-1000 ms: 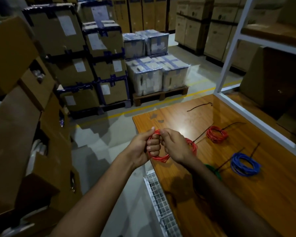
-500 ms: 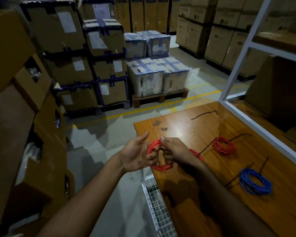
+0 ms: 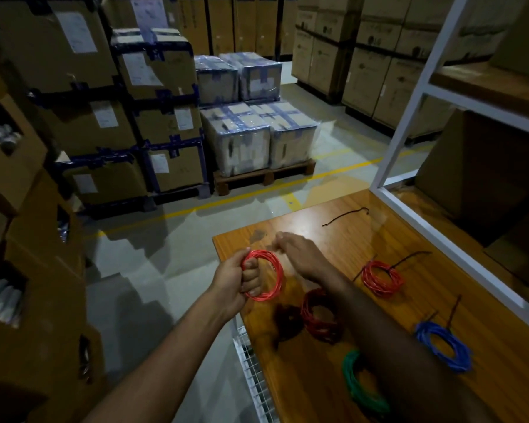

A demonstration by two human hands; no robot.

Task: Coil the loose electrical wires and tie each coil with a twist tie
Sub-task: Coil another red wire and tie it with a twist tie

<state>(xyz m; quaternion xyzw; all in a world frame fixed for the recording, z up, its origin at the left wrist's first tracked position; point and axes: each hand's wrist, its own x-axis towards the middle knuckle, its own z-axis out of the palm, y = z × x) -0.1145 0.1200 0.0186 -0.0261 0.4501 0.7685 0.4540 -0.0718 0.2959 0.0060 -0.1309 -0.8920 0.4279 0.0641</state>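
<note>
The left hand (image 3: 237, 277) holds a red coil (image 3: 262, 274) upright at the table's near-left corner, fingers curled through the ring and thumb over the top, so the coil is off the wooden table (image 3: 318, 392) and no tie is seen on it. The right hand (image 3: 300, 254) is above the table just beside this coil, apart from it; its fingertips are blurred and I cannot tell if they pinch something. On the table, a second red coil (image 3: 381, 278) and a blue coil (image 3: 445, 346) lie well apart to the right, each w/ dark tie ends sticking out — these two look finished. A darker red coil (image 3: 319, 314) and a green coil (image 3: 361, 383) lie partly under the right forearm; ties on them are not visible. One loose twist tie (image 3: 345, 215) lies at the far side. My judgement: approx. half done — the held coil needs its tie next, and maybe the dark red and green ones also.
</note>
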